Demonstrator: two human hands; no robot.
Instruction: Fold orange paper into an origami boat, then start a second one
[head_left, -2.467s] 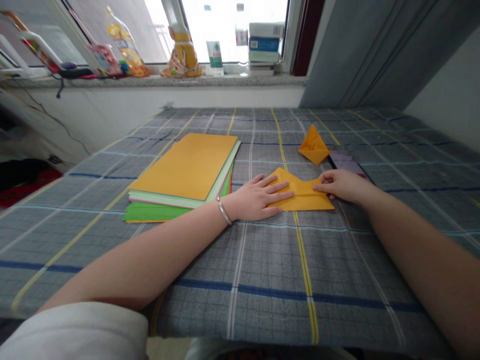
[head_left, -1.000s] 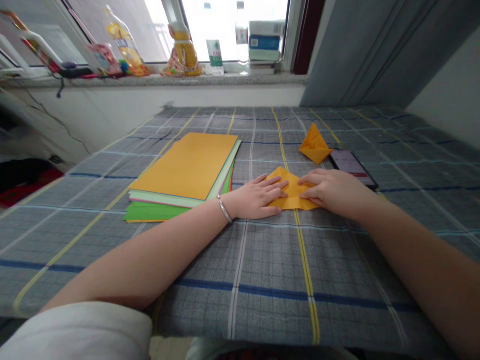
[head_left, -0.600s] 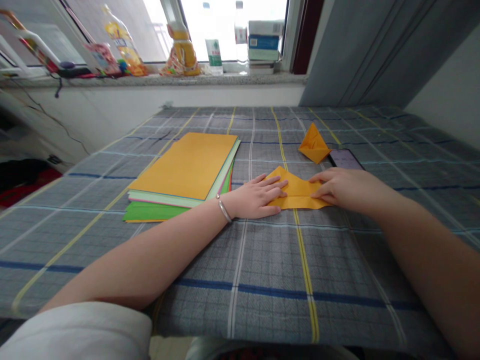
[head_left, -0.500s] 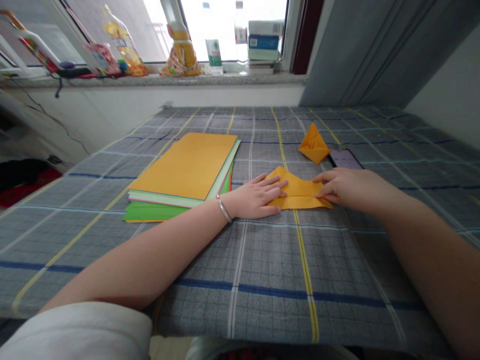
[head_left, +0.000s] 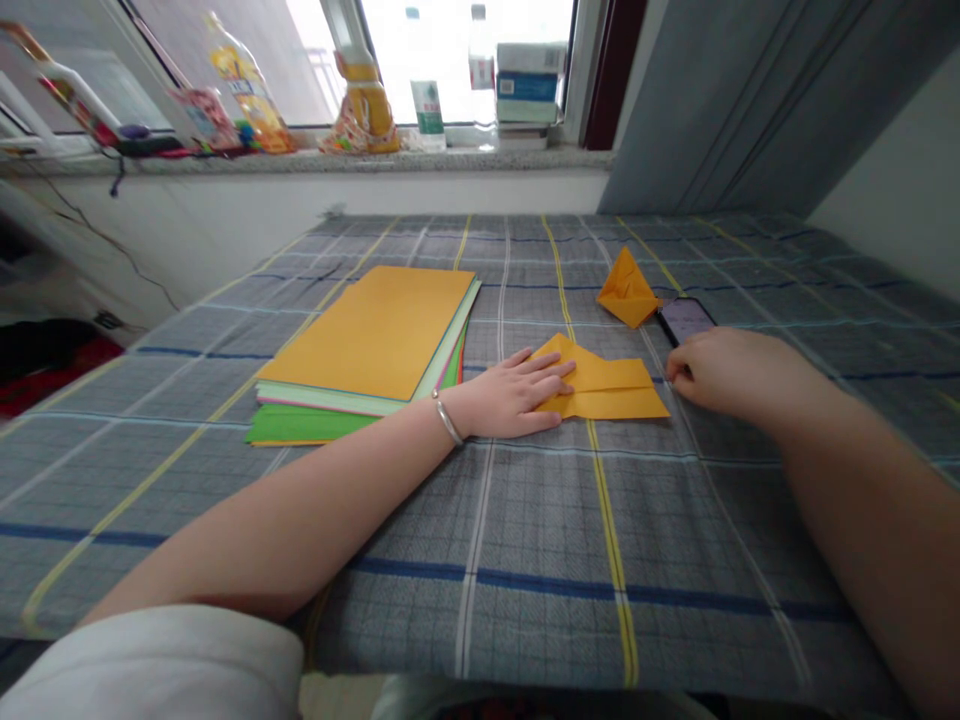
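Note:
My left hand (head_left: 517,393) lies flat with its fingers spread over the left part of an orange sheet of folded paper (head_left: 619,388). That sheet has a pointed peak at its upper left and a crease running along its right arm. Just right of its right end, my right hand (head_left: 716,370) rests with the fingers curled in, apart from the paper; no object shows in it. Behind the right hand lies a phone (head_left: 684,318) with its screen lit, partly covered by the hand. A folded orange paper shape (head_left: 628,288) with a pointed top stands beside the phone.
Left of my hands is a stack of coloured paper (head_left: 375,330), orange on top, with green sheets sticking out below. A checked cloth (head_left: 540,530) covers the table. Bottles, a tube (head_left: 427,108) and stacked boxes (head_left: 529,85) stand on the windowsill (head_left: 450,160).
My right hand has let go of the right end of the folded paper and moved right, its fingers curling in. The left hand has stayed in place.

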